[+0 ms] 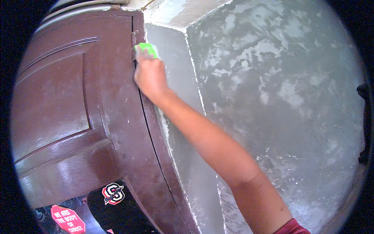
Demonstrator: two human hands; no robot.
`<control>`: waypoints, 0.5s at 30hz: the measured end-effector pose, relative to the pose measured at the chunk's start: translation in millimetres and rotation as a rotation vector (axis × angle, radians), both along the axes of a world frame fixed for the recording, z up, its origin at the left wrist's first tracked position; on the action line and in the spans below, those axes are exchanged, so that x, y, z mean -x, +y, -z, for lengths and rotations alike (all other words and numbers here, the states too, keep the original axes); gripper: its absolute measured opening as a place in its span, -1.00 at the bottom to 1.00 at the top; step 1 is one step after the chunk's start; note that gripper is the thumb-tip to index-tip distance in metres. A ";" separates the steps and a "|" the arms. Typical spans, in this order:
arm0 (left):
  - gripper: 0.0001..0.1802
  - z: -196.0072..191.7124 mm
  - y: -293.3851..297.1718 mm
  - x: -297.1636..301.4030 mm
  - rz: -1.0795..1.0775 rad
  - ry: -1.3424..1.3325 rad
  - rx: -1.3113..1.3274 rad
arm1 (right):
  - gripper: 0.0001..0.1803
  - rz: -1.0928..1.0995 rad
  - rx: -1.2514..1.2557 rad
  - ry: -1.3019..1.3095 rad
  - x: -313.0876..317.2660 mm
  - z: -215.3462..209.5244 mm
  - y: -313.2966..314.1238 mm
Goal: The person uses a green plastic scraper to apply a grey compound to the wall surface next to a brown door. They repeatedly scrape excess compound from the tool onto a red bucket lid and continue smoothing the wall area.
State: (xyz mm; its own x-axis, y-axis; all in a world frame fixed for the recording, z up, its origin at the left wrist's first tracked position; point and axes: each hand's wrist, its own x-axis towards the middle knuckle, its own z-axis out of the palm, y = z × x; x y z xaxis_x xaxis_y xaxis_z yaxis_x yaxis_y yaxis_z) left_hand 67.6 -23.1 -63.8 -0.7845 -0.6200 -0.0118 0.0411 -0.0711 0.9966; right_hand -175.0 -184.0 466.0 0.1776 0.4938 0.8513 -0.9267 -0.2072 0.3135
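Note:
My right hand (150,76) is raised high and pressed against the upper right edge of a dark brown wooden door (70,101). It grips a small bright green sponge or cloth (147,49), held flat against the door frame (137,37) where door and wall meet. My forearm stretches up from the lower right of the view. My left hand is out of sight.
A rough, patchy grey plastered wall (272,97) fills the right side, with a recessed grey reveal (175,78) beside the door. Stickers (113,194) sit on a dark pane at the door's lower part. A dark fitting (365,124) hangs at the far right edge.

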 end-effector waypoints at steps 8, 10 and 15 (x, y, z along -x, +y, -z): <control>-0.55 7.2 8.4 0.1 -0.107 -0.079 -0.078 | -0.59 -0.349 0.117 -0.232 20.7 4.2 68.2; -0.56 7.5 9.6 -2.3 -0.106 -0.062 -0.080 | -0.64 -0.431 0.248 -0.263 45.7 -3.3 75.6; -0.58 12.9 11.7 -7.8 -0.134 -0.044 -0.113 | -0.65 -0.263 0.061 -0.428 101.9 5.9 60.5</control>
State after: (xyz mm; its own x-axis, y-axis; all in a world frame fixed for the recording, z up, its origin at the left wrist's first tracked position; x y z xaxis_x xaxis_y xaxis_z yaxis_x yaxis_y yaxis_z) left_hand 75.4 -11.4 -76.7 -0.6923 -0.7116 -0.1203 0.0141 -0.1799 0.9836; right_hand -276.9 -123.6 460.1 -0.3181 0.5258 0.7889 -0.8936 -0.4443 -0.0641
